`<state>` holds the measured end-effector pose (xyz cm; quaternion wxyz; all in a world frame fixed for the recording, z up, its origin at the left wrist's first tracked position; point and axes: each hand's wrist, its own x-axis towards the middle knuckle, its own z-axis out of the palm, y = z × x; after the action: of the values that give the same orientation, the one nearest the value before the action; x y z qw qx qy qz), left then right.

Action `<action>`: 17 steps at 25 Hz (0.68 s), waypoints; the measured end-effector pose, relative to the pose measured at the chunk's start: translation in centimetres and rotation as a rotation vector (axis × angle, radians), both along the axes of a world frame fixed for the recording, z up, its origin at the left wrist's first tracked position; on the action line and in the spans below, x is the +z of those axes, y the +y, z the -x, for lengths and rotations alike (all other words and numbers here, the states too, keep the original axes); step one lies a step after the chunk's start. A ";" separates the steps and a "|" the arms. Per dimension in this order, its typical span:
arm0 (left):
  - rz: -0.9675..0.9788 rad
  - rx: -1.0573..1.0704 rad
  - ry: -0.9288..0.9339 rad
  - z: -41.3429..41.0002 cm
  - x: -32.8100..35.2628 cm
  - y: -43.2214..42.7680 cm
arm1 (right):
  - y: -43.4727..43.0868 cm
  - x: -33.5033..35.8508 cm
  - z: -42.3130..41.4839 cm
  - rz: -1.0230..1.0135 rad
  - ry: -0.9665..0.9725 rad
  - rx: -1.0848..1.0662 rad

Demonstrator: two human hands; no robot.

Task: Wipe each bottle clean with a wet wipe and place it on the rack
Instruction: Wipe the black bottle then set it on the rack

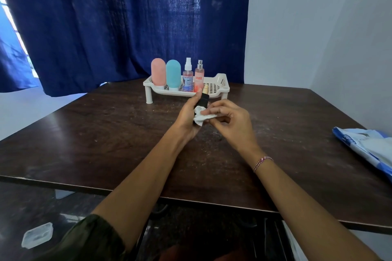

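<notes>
Centre of frame, above the table (106, 133): I see the left hand (187, 116) wrapped round a black bottle (203, 99), upright, just in front of the white rack (220, 87). The right hand (231, 121) pinches a crumpled wet wipe (200, 117), seemingly pressed to the bottle's lower side. Four bottles (188, 78) stand in a row on the rack, upper centre. A blue-white packet (369, 148) lies at the right edge.

4 bottles (177, 75) in rack (220, 87)
</notes>
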<state>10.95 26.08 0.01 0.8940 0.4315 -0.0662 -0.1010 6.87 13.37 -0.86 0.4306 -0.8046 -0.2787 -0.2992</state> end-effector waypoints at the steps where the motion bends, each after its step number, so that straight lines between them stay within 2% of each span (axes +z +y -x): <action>1: 0.008 0.001 -0.001 0.0 0.0 0.0 | 0.0 0.0 0.0 0.003 -0.007 0.003; 6: 0.068 0.004 0.032 -0.2 -0.1 -0.1 | 0.0 0.0 0.0 0.021 -0.074 -0.004; 17: -0.177 -0.087 -0.078 0.2 -0.7 -0.6 | -0.7 0.4 -0.5 -0.103 -0.090 -0.270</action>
<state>10.79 25.45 -0.70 0.8439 0.5089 -0.1105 -0.1286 7.34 12.69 -0.42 0.4143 -0.7974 -0.1712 -0.4039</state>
